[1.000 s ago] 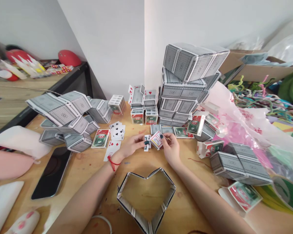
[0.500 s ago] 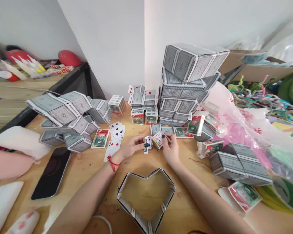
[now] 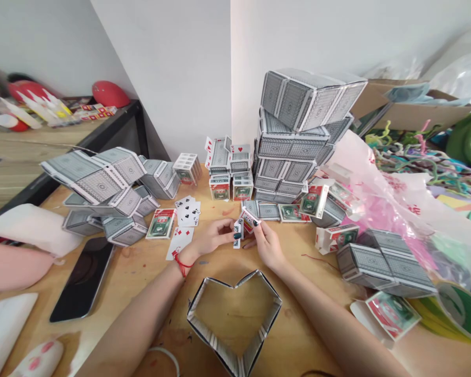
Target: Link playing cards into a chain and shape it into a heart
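At mid-table my left hand (image 3: 215, 236) pinches a few playing cards (image 3: 237, 234), held on edge between thumb and fingers. Close beside it, my right hand (image 3: 269, 243) is closed on a tilted playing-card box (image 3: 249, 220) with a red and white face. The cards and the box nearly meet; whether they touch I cannot tell. Below both hands, between my forearms, stands a heart-shaped frame (image 3: 214, 343) folded from cards. Loose face-up cards (image 3: 188, 213) and a red and green card box (image 3: 161, 224) lie left of my left hand.
A tall stack of card-covered boxes (image 3: 288, 141) rises at the back right. More card-covered blocks (image 3: 102, 180) are piled on the left, behind a phone (image 3: 82, 280). At right are another block (image 3: 384, 264), an opened card box (image 3: 394, 314), a tape roll (image 3: 455, 309) and plastic bags (image 3: 384, 188).
My right hand has tipped the card box and shifted it slightly left, nearer the cards. My left hand has moved a little to the right with its cards.
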The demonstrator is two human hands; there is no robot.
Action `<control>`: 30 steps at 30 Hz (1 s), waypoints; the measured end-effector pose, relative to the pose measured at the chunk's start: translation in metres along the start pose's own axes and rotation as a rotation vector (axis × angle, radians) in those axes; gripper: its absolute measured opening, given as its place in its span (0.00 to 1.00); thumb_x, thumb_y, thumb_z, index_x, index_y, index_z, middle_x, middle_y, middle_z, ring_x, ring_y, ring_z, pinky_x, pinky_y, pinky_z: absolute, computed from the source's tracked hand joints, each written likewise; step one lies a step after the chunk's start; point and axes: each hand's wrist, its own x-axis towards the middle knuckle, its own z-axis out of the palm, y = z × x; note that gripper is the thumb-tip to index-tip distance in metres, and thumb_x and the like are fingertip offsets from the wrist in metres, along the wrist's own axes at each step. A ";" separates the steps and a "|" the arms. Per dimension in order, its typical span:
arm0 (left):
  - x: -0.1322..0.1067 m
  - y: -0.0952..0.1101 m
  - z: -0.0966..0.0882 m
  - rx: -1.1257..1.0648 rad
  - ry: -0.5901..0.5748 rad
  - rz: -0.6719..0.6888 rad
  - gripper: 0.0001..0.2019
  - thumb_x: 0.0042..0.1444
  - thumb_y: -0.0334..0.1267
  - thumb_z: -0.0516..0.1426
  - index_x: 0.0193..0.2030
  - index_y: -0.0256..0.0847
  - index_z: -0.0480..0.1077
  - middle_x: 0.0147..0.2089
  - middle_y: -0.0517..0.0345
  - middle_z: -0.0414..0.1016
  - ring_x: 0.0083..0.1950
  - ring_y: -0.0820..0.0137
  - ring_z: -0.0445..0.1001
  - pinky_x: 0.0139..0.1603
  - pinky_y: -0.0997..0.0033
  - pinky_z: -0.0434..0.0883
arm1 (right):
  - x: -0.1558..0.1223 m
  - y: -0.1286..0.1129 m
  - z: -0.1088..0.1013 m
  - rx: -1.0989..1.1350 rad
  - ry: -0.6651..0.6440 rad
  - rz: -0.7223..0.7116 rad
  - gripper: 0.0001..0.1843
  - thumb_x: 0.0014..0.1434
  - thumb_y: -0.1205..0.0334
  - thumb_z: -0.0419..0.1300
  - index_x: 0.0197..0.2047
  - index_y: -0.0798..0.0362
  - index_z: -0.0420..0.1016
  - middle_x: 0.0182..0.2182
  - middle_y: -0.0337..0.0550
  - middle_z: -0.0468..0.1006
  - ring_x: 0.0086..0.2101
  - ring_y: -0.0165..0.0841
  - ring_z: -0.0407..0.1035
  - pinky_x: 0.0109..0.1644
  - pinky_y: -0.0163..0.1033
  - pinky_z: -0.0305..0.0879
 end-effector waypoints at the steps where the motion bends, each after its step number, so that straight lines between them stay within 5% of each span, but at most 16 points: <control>1: 0.000 0.000 0.000 0.007 -0.002 0.002 0.18 0.48 0.49 0.59 0.35 0.34 0.67 0.33 0.57 0.68 0.35 0.70 0.66 0.37 0.71 0.64 | -0.001 -0.002 0.000 -0.010 -0.009 -0.014 0.21 0.56 0.42 0.47 0.34 0.52 0.66 0.28 0.42 0.71 0.26 0.34 0.70 0.21 0.36 0.70; 5: 0.000 -0.001 0.000 0.025 -0.019 0.005 0.18 0.48 0.50 0.58 0.35 0.34 0.67 0.33 0.57 0.67 0.36 0.69 0.65 0.37 0.71 0.64 | -0.002 -0.006 -0.001 -0.008 -0.064 -0.026 0.25 0.55 0.40 0.47 0.39 0.53 0.70 0.32 0.44 0.72 0.29 0.35 0.70 0.25 0.37 0.71; 16: 0.001 0.000 0.001 0.038 -0.149 0.036 0.15 0.49 0.45 0.59 0.29 0.35 0.62 0.32 0.58 0.65 0.33 0.72 0.65 0.34 0.72 0.64 | -0.001 -0.008 -0.001 0.060 -0.044 0.077 0.21 0.53 0.42 0.53 0.28 0.54 0.65 0.24 0.38 0.71 0.25 0.32 0.69 0.30 0.39 0.70; 23: 0.000 -0.003 0.003 0.176 -0.141 0.064 0.13 0.48 0.43 0.59 0.30 0.36 0.62 0.33 0.57 0.67 0.34 0.72 0.66 0.36 0.72 0.64 | -0.004 -0.013 -0.002 -0.005 -0.103 -0.021 0.14 0.55 0.49 0.53 0.38 0.51 0.63 0.30 0.37 0.71 0.26 0.29 0.66 0.27 0.34 0.66; 30: -0.001 -0.002 0.004 0.187 -0.105 0.086 0.13 0.48 0.43 0.59 0.28 0.36 0.61 0.31 0.60 0.65 0.32 0.74 0.64 0.34 0.74 0.63 | -0.004 -0.013 0.000 -0.066 -0.076 -0.018 0.18 0.59 0.47 0.46 0.44 0.50 0.66 0.31 0.39 0.71 0.27 0.29 0.66 0.28 0.34 0.67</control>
